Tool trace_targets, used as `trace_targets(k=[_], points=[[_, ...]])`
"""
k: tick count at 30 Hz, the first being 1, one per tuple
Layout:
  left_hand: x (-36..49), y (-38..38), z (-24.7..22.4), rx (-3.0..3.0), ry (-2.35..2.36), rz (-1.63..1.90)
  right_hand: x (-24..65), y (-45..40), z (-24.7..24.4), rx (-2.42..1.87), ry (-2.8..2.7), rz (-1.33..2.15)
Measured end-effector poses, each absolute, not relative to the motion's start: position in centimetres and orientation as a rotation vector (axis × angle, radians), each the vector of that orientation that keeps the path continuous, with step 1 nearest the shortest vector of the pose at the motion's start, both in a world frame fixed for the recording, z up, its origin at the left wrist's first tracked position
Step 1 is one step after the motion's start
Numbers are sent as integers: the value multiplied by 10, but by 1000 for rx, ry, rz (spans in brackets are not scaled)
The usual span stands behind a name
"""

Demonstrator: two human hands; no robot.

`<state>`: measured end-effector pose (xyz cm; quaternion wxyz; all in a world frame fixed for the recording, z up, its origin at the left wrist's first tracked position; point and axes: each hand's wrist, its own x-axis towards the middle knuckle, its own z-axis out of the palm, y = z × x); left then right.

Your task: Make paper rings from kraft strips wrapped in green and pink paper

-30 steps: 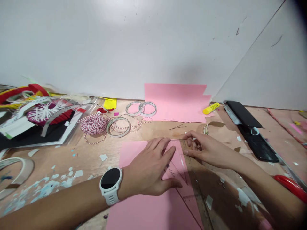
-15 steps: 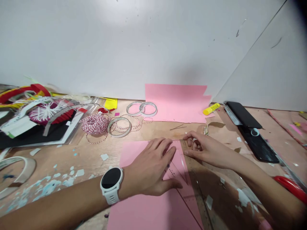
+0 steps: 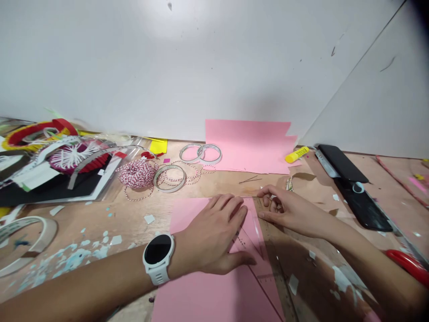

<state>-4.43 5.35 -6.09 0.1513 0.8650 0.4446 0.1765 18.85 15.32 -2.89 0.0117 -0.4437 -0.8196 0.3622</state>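
Observation:
My left hand (image 3: 217, 237) lies with its fingers stretched out, pressing on a clear plastic set square (image 3: 264, 277) and the pink sheet of paper (image 3: 194, 293) under it. The set square reaches past the sheet's right edge, over the brown tabletop. My right hand (image 3: 284, 210) is at the set square's upper right edge, index finger and thumb against it and the other fingers curled in. What those fingers hold, if anything, is hidden. On my left wrist sits a white watch (image 3: 158, 257).
Behind the sheet lie more pink paper (image 3: 254, 154), tape rings (image 3: 170, 179), red-white twine (image 3: 136, 173) and a yellow glue stick (image 3: 296, 154). At right are a black phone (image 3: 342, 162) and a red handle (image 3: 407, 266). Craft pieces crowd the left; a tape roll (image 3: 47, 232) lies nearer.
The whole view has shifted slightly, with things now a little further right and lower. Both hands keep their places on the set square and paper.

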Motion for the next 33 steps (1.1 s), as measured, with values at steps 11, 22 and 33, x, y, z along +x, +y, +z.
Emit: trace_targets(k=[11,22,33], points=[[-46,52,-65,2502,1290,466,185,150,-19,-1391,-2556,1144],[-45,53,-64,2497,1288,474,189,153,-28,-1372,-2537,1142],[-47,52,-62,2441,1311,467,190,153,-29,-1371,-2530,1170]])
